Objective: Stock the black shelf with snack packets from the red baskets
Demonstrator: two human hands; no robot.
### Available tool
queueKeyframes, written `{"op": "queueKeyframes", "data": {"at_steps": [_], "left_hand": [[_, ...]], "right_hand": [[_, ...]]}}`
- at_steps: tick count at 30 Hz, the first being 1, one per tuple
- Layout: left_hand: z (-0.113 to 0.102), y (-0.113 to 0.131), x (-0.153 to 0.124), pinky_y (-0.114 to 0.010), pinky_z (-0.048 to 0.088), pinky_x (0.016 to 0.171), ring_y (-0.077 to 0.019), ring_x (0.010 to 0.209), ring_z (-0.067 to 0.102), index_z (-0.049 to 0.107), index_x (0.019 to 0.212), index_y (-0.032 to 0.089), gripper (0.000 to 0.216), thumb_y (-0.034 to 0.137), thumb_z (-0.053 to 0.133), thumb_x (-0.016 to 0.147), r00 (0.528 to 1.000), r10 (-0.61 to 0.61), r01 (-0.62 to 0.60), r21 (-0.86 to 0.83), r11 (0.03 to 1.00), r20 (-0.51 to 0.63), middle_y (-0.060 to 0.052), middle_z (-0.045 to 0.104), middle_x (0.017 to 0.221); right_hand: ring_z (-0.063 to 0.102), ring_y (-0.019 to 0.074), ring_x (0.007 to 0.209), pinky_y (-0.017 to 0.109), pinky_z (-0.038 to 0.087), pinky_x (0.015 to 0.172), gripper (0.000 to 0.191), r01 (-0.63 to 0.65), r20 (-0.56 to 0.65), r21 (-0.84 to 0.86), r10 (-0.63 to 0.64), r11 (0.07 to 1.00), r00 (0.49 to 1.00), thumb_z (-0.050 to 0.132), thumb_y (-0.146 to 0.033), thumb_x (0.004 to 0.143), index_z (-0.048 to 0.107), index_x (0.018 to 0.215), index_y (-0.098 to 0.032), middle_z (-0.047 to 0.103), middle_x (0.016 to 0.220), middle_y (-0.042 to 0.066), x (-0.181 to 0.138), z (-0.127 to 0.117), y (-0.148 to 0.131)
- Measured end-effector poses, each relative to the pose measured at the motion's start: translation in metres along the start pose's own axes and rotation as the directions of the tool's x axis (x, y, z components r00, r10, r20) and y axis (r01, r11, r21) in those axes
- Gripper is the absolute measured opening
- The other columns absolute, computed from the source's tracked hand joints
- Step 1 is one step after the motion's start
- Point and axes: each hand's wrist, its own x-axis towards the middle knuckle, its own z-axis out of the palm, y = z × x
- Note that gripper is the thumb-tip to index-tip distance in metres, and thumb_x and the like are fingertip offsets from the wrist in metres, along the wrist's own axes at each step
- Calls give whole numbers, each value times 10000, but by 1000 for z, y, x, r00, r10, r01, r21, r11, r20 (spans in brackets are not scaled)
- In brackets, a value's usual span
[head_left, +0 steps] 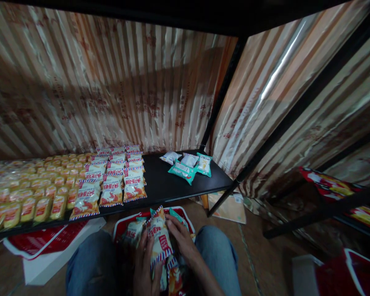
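Observation:
A snack bag (160, 237) with red lettering and striped blue-and-red ends stands tilted between my hands, above the basket. My left hand (144, 263) grips its left side, fingers pointing up along it. On the opposite edge, my right hand (182, 238) holds the bag with bent fingers. Beneath them is a red basket (116, 225) with a white rim, which contains more snack bags, some teal; my hands and the held bag hide part of its contents. Another striped bag (175, 276) lies just below the held one.
A low black shelf (160, 193) carries rows of similar snack bags (112, 189), yellow packaged cakes (27, 209) at left and several loose teal and white packets (183, 170) at right. Black posts (243, 172) rise at right. Another red basket (45, 238) sits under the shelf.

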Motion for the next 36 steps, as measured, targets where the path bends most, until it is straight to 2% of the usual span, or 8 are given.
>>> {"op": "queueKeyframes", "data": {"at_steps": [5, 9, 12, 16, 20, 25, 28, 36], "left_hand": [[-14, 15, 13, -387, 425, 1055, -225, 1243, 514, 592, 1240, 232, 382, 311, 403, 917, 962, -272, 266, -205, 942, -2, -76, 589, 1302], [-24, 26, 28, -393, 390, 1075, -267, 1260, 496, 631, 1178, 194, 425, 440, 467, 873, 829, -558, 531, -367, 763, 38, -94, 608, 1279], [-33, 26, 43, -410, 415, 1042, -305, 1233, 512, 652, 1130, 164, 484, 507, 542, 806, 729, -675, 637, -477, 606, 116, -116, 637, 1225], [-45, 17, 70, -389, 523, 863, -317, 1051, 614, 717, 924, 186, 402, 522, 632, 720, 706, -665, 679, -500, 537, 245, -108, 714, 953], [-50, 13, 100, -369, 540, 711, -285, 856, 650, 713, 849, 149, 439, 556, 597, 733, 684, -638, 720, -467, 513, 355, -93, 697, 786], [-36, 21, 131, -294, 527, 652, -182, 722, 639, 654, 1073, 129, 551, 546, 645, 712, 741, -519, 657, -619, 430, 426, -84, 694, 944], [-23, 21, 140, -269, 524, 649, -154, 706, 633, 643, 1081, 122, 561, 519, 692, 688, 754, -479, 640, -664, 385, 449, -84, 689, 929], [-4, 4, 129, -233, 504, 590, -123, 632, 615, 664, 1014, 124, 500, 484, 716, 671, 698, -503, 697, -644, 316, 509, -55, 690, 854]], "right_hand": [[609, 254, 1068, 404, 455, 966, 549, 43, -20, -18, -43, 999, 999, 650, -644, 718, 672, 1075, -227, 656, 1168, 93, 4, 0, 4], [588, 238, 1126, 397, 437, 1002, 595, 64, -21, 51, -63, 997, 998, 683, -629, 697, 625, 1155, -253, 645, 1187, 83, 4, 2, 6], [630, 238, 1048, 388, 484, 932, 613, 20, 26, 133, -24, 991, 999, 689, -616, 699, 611, 1174, -237, 668, 1116, 92, 3, 7, 5], [675, 239, 882, 336, 538, 759, 479, 13, 56, 208, -25, 978, 998, 715, -560, 698, 658, 1028, -218, 712, 896, 53, 3, 13, -2], [683, 211, 801, 300, 540, 703, 396, 16, -33, 310, -6, 951, 999, 768, -488, 664, 656, 936, -224, 718, 836, 11, 6, 16, -8], [686, 223, 851, 327, 545, 738, 417, 52, -208, 438, 44, 897, 977, 774, -478, 650, 652, 936, -200, 734, 856, 28, 11, 16, -8], [684, 224, 894, 328, 548, 760, 416, 100, -291, 476, 50, 874, 955, 769, -466, 666, 645, 952, -191, 737, 928, 42, 12, 16, -7], [685, 218, 878, 314, 550, 751, 459, 50, -314, 434, 99, 899, 944, 752, -487, 678, 632, 1001, -184, 732, 949, 41, 9, 9, 5]]}}
